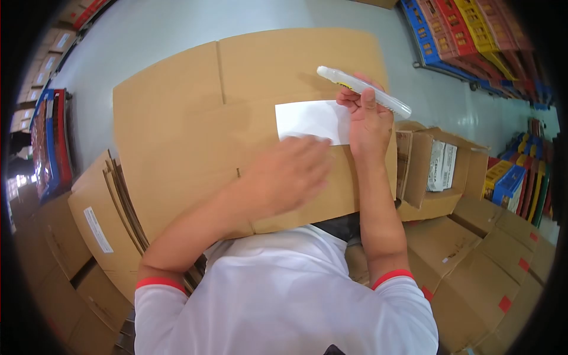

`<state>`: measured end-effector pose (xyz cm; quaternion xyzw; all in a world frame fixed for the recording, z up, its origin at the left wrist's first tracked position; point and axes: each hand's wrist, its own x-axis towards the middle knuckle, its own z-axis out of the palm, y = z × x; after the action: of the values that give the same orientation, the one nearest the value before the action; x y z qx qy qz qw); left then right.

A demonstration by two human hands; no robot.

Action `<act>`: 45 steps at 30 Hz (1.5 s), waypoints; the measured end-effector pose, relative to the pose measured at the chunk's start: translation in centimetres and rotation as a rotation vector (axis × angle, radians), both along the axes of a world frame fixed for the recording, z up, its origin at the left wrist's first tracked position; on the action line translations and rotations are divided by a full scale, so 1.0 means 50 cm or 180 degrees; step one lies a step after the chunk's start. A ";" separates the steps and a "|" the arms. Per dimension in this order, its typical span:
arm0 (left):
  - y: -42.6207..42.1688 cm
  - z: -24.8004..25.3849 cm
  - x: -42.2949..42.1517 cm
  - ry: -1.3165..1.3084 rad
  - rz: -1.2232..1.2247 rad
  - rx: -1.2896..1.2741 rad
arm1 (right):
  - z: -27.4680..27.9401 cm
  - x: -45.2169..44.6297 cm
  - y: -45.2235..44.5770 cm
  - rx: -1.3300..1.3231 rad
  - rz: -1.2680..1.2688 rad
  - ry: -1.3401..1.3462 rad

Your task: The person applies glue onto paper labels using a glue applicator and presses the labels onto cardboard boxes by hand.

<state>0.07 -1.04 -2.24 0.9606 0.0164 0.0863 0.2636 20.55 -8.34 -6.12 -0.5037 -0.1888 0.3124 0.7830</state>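
My right hand [369,127] is closed around a slim clear liquid glue bottle [390,104] with a white tip, held slanting with the tip up and to the left. Beneath and beside that hand, a white sheet of paper [307,120] lies on a large flat cardboard sheet [177,136]. My left hand [293,174] is smeared by motion over the cardboard, its fingers at the lower edge of the paper. Whether it pinches anything does not show.
On the right stands an open carton [414,171] with printed packets [441,165] inside, above closed cartons [473,284]. Folded cardboard [100,219] leans at the left. Coloured crates [455,29] stand at the upper right, and a blue and red rack [52,142] at the left.
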 end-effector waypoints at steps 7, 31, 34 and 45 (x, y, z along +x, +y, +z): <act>-0.069 -0.041 0.024 0.0233 0.0057 0.0673 | 0.061 -0.009 -0.021 -0.0311 0.0214 -0.0517; -0.076 -0.058 0.014 -0.0035 0.0212 0.0665 | 0.105 -0.059 0.069 -0.1003 0.1513 -0.3285; -0.071 -0.051 0.017 -0.0220 0.0367 0.0757 | 0.117 -0.059 0.090 -0.1348 0.1295 -0.3155; -0.068 -0.048 0.039 -0.0009 0.0208 0.0730 | 0.153 -0.064 0.027 -0.1517 0.1068 -0.2503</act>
<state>2.04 -4.46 -4.63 0.9833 0.0374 0.0974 0.1490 17.37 -6.99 1.54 -0.7113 -0.4720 0.2550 0.4542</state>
